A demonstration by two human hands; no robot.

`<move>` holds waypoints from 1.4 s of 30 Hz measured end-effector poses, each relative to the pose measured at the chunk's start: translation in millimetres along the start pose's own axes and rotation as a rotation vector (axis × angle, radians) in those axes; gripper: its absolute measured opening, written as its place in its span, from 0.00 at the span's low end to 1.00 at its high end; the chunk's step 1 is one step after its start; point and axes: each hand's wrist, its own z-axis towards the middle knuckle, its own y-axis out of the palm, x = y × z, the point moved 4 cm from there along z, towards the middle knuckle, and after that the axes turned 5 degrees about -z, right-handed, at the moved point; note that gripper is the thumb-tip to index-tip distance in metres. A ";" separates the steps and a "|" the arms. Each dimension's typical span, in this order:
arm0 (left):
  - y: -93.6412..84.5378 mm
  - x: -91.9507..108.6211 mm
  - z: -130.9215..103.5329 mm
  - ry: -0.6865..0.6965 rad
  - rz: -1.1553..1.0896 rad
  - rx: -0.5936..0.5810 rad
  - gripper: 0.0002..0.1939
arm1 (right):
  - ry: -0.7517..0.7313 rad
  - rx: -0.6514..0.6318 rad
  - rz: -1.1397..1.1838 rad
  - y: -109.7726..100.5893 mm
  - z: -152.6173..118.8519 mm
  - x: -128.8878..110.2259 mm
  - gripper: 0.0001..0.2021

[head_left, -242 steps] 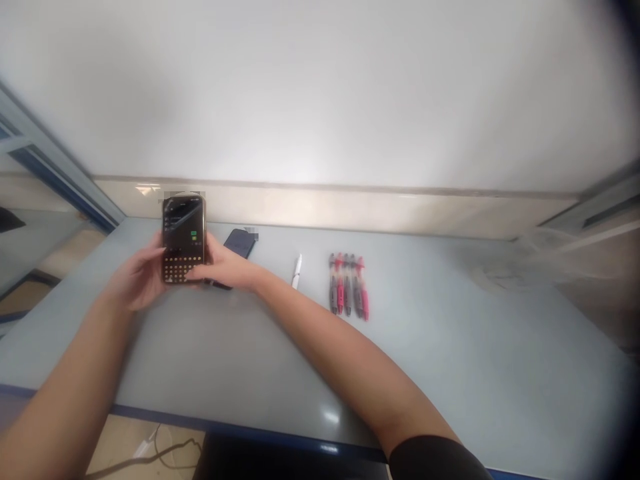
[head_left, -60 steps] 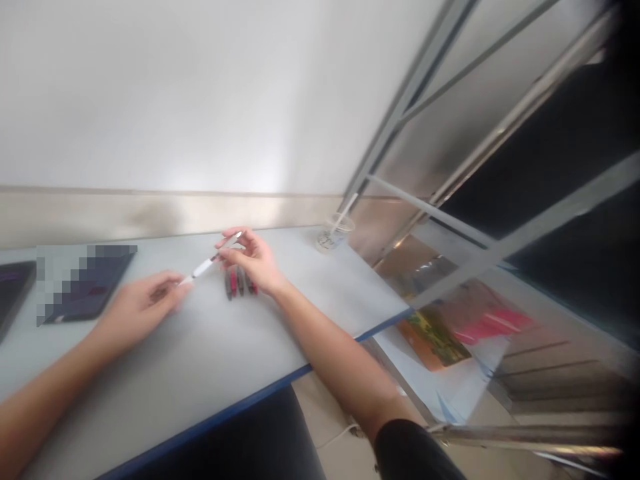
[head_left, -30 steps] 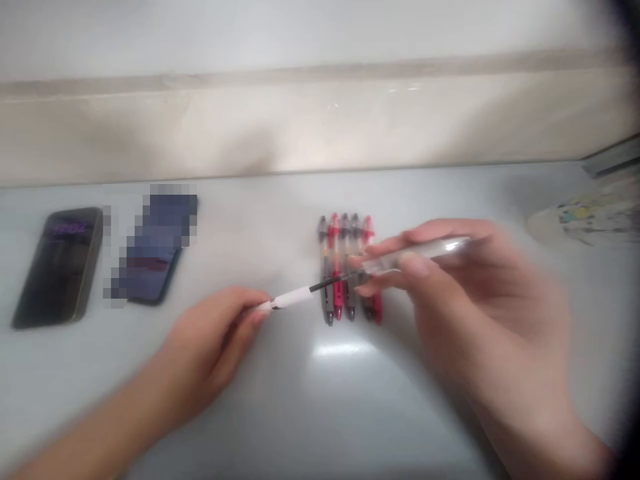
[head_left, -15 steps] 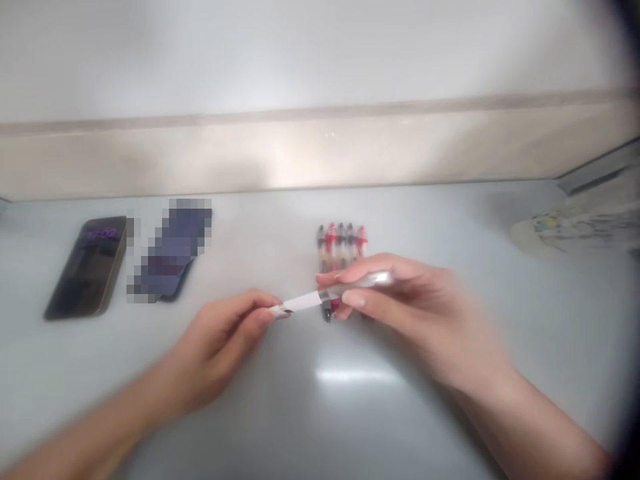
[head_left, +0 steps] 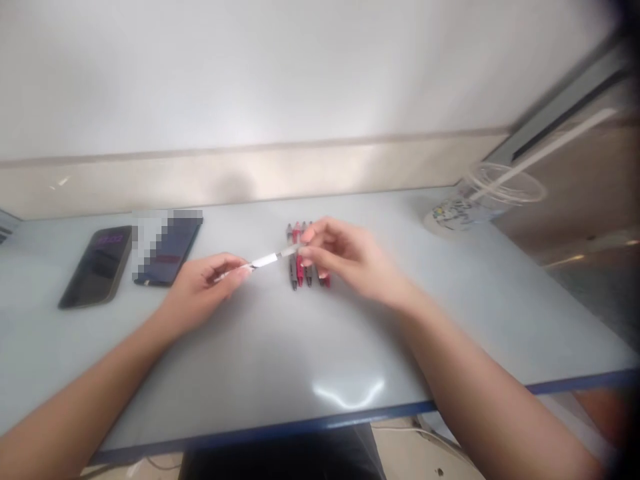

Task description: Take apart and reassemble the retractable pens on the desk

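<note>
My left hand (head_left: pixel 200 288) is closed around one end of a white pen (head_left: pixel 265 260), held slantwise above the table. At its other end, my right hand (head_left: pixel 357 263) pinches the narrow greyish part between thumb and forefinger. Whether that part is separate from the white barrel I cannot tell. Several black and red pens (head_left: pixel 301 272) lie side by side on the table, just under and behind my right hand, which partly hides them.
Two phones lie at the left, a dark one (head_left: pixel 97 267) and another, partly pixelated (head_left: pixel 175 257). A clear patterned cup (head_left: pixel 463 210) with a white straw (head_left: pixel 555 150) stands at the back right. The table's blue front edge (head_left: pixel 270 433) crosses below my arms.
The camera view has widened, bringing the cup's rim and the table's front edge into sight. The wide silver section seen in my right hand no longer shows; its fingertips now pinch a narrower end.
</note>
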 end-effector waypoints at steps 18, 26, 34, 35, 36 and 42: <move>3.5 -27.8 8.3 0.022 -0.238 -0.028 0.25 | 0.049 -0.058 -0.354 18.2 4.6 0.5 0.28; -5.7 -18.8 4.4 0.002 -0.261 0.011 0.22 | 0.058 -0.049 -0.309 19.4 3.7 -0.4 0.27; -5.7 -18.7 3.9 -0.013 -0.246 0.002 0.21 | 0.055 -0.089 -0.281 22.3 2.9 -0.5 0.22; -5.4 -18.5 3.6 -0.015 -0.238 -0.001 0.21 | 0.076 -0.093 -0.307 22.6 2.7 -0.2 0.26; -5.2 -18.1 3.3 -0.020 -0.232 -0.002 0.21 | 0.084 -0.092 -0.315 22.9 2.5 -0.7 0.26; -4.3 -10.2 -0.3 -0.047 -0.170 0.003 0.20 | 0.018 -0.121 -0.252 24.0 0.5 -6.2 0.17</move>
